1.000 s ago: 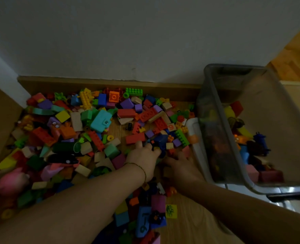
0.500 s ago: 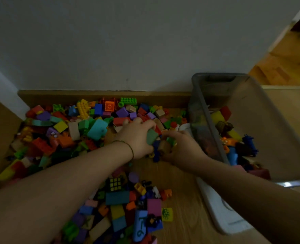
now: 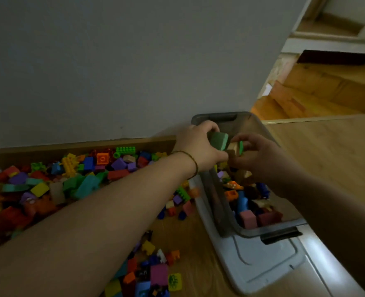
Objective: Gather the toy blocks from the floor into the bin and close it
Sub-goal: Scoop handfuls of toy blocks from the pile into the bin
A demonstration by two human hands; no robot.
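Toy blocks (image 3: 70, 183), head view: a large heap on the floor against the skirting, at nine o'clock of the bin (image 3: 226, 211); a smaller scatter at seven o'clock of it; a layer already inside. Far too many to count singly: well over fifty on the floor, fewer in the bin.

Bin: one, grey translucent, open, standing on its lid (image 3: 263, 260). Lid: one, pale, flat, sticking out toward six o'clock.

Hands: two, both raised over the bin's far end at twelve o'clock.
- Left hand (image 3: 198, 144): fingers curled round a green block (image 3: 219, 141). One thin bracelet (image 3: 193, 161) at the wrist.
- Right hand (image 3: 261, 155): fingers and thumb pinching a tan block (image 3: 233, 150), with a green disc (image 3: 241, 147) pressed against it.
- Held pieces visible: three. More may be hidden in the palms.

Handling, by my judgement: light, stiff, smooth-sided, not fragile, so dropping them in should do no harm. Single pieces take a pinch across opposite flat faces. Handfuls hold best squeezed between both hands, though small ones would likely slip out of the gaps.
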